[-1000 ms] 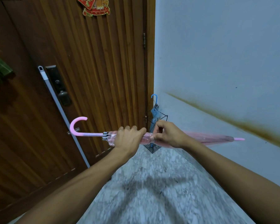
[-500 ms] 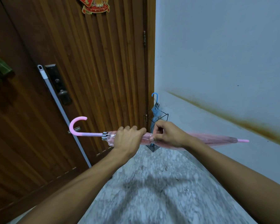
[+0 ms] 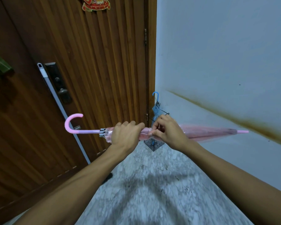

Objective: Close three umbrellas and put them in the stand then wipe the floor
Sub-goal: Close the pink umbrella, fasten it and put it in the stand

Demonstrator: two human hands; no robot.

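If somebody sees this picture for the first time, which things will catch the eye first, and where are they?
In the middle, a closed pink umbrella is held level, its hooked handle to the left; the left hand grips the folded canopy and the right hand pinches it. Behind the hands, in the corner between the wooden door and the pale wall, a blue umbrella stands in a wire stand. A brown streak runs along the wall on the right.

The umbrella (image 3: 206,133) in the hands is pale transparent pink, with a stronger pink hooked handle (image 3: 71,123) and pink tip. The second umbrella (image 3: 156,109) in the corner is blue with a blue hook. The door (image 3: 91,62) is dark brown with vertical ribs. The wall (image 3: 217,54) is light blue-grey with a long rusty brown streak. The floor (image 3: 152,192) is grey and white, speckled like marble.
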